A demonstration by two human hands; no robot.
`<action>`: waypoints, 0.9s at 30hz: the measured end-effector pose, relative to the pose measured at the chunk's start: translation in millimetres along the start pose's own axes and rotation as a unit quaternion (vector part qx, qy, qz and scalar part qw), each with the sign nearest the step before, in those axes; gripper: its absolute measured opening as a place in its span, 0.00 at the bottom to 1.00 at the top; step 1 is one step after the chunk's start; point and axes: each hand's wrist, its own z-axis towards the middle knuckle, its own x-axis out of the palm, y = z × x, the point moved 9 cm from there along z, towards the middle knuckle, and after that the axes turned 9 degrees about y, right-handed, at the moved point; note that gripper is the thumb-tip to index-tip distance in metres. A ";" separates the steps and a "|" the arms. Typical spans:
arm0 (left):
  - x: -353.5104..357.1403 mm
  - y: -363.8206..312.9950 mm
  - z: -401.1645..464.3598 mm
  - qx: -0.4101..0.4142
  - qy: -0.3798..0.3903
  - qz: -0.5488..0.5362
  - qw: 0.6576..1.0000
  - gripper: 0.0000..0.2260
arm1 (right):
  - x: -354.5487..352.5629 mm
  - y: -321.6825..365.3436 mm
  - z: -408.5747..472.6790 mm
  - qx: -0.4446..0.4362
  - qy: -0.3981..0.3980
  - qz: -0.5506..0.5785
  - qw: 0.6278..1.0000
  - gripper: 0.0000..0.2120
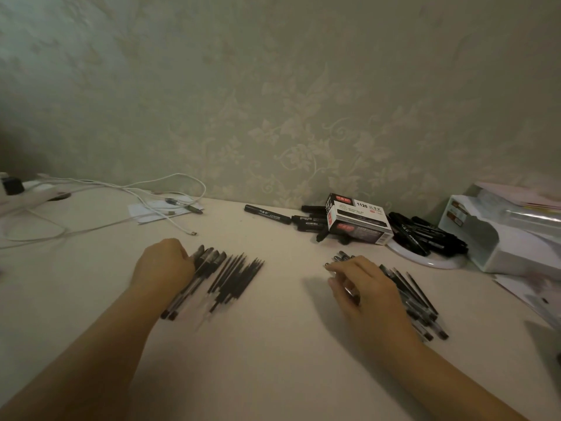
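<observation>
While black markers (425,235), a marker box (358,220) and white cables (121,192) crowd the back of the table (273,344), well apart from both hands, the left hand (164,262) covers the cap ends of the left pen pile (194,281). Its fingers are hidden, so its grip cannot be told. Thin refills (236,278) lie just beside. The right hand (364,287) lies on the right pen pile (419,299), fingers bent round one blurred pen (349,290).

"1120" on the marker box (358,218) by the wall
</observation>
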 end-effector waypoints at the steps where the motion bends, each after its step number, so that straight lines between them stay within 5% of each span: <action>1: 0.3 -0.7 -0.1 0.000 0.000 0.001 1.000 0.06 | -1.9 -6.3 1.1 0.022 0.001 0.000 1.000 0.10; 9: -4.1 -18.4 -14.4 0.016 -0.034 0.065 0.997 0.13 | 1.2 -36.4 1.8 0.145 0.089 -0.111 0.979 0.05; 15: 0.0 -70.2 -47.0 0.170 -0.074 -0.019 0.982 0.08 | 5.8 -27.4 5.2 0.127 0.112 -0.171 0.971 0.06; 20: 28.4 -107.5 -78.4 0.274 0.016 -0.120 0.954 0.03 | 12.5 -27.8 7.7 0.124 0.159 -0.224 0.954 0.11; 24: 59.2 -120.1 -89.5 0.260 0.172 -0.263 0.913 0.04 | 4.9 -33.6 12.3 0.164 0.149 -0.076 0.972 0.12; 27: 86.9 -128.7 -104.3 0.186 0.336 -0.422 0.821 0.11 | 12.7 -44.7 8.6 0.254 0.152 0.224 0.929 0.12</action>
